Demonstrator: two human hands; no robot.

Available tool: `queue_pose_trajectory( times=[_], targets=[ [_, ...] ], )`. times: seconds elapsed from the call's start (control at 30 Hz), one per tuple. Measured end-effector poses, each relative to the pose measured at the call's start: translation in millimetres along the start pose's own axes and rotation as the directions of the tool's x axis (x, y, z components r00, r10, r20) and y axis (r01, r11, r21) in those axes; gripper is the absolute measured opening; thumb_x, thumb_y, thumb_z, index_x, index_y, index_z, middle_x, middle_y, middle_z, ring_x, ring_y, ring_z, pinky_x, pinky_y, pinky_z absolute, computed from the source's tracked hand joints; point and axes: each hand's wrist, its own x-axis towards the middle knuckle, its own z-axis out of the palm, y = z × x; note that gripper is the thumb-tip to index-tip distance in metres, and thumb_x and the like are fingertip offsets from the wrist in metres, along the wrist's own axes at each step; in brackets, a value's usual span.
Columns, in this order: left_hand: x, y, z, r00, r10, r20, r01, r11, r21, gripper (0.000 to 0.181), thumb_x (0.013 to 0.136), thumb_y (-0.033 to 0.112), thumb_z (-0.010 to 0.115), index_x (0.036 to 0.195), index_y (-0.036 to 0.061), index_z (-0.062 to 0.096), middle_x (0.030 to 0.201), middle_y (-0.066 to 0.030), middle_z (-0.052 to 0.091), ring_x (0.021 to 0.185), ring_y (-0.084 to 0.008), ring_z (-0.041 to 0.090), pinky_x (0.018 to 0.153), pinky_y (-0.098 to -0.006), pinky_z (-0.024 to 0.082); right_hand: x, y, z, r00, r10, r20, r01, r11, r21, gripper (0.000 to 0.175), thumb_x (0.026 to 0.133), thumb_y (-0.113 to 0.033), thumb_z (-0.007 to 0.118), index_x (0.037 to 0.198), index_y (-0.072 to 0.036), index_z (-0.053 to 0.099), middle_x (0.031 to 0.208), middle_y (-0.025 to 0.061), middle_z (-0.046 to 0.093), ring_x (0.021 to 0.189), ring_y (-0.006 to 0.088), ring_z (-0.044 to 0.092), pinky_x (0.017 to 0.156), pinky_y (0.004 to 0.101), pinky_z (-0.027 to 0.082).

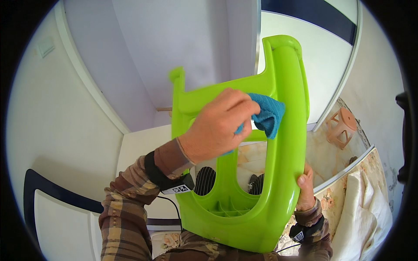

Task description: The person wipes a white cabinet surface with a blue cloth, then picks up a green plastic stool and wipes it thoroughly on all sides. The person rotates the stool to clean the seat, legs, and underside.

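Note:
A bright green plastic stool (289, 146) is held up in front of my body, tilted, with two legs pointing away from me. Its face has a large opening, and ribs show through the lower part. My left hand (220, 125) pinches a crumpled blue cloth (269, 114), which lies against the stool at the opening's upper right edge. Part of the cloth is hidden behind my fingers. On the right, my right hand (305, 189) grips the stool's side edge with the thumb in front; its other fingers are mostly hidden.
A small pinkish-orange plastic stool (344, 125) stands on the marbled floor (251, 156) at right. Near it is a flowered bed surface (329, 202) with white fabric (356, 215). A dark-edged white headboard-like panel (62, 215) is at lower left. Lilac walls (169, 39) rise ahead.

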Motion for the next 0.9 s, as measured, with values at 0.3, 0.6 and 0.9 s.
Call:
queue_pose_trajectory(
  times=[0.3, 0.6, 0.9],
  targets=[
    [-61.5, -44.8, -58.7, 0.91, -0.339, 0.238, 0.262, 0.916, 0.305, 0.028, 0.072, -0.008, 0.059, 0.097, 0.0043, 0.058, 0.092, -0.0124, 0.057, 0.085, -0.0347, 0.058, 0.071, -0.04, 0.049, -1.3, -2.8, 1.5, 1.0, 0.012, 0.0, -0.012, 1.0, -0.002, 0.071, 0.078, -0.036, 0.077, 0.129, 0.005, 0.048, 0.114, 0.0093, 0.063, 0.097, 0.0152, 0.063, 0.084, 0.0289, 0.052],
    [-96.6, -88.8, -109.0, 0.772, -0.626, -0.112, 0.616, 0.693, 0.374, 0.014, 0.09, 0.005, 0.056, 0.102, 0.0014, 0.062, 0.091, -0.0144, 0.066, 0.083, -0.0298, 0.064, 0.075, -0.0354, 0.05, -0.1, -4.5, 1.8, 1.0, -0.005, 0.019, 0.007, 0.996, -0.088, 0.073, 0.076, -0.038, 0.077, 0.127, 0.006, 0.049, 0.112, 0.0095, 0.063, 0.097, 0.0146, 0.061, 0.085, 0.0286, 0.049],
    [38.5, -22.6, -29.1, 0.967, -0.188, -0.175, 0.185, 0.982, -0.033, 0.026, 0.089, 0.011, 0.065, 0.113, 0.0019, 0.06, 0.097, -0.0099, 0.064, 0.09, -0.0227, 0.063, 0.079, -0.0326, 0.05, 0.0, -7.4, 10.2, 0.999, 0.009, 0.034, -0.005, 0.995, -0.1, 0.075, 0.073, -0.039, 0.079, 0.127, 0.005, 0.049, 0.11, 0.0087, 0.063, 0.098, 0.0144, 0.06, 0.086, 0.0284, 0.048]
  ],
)
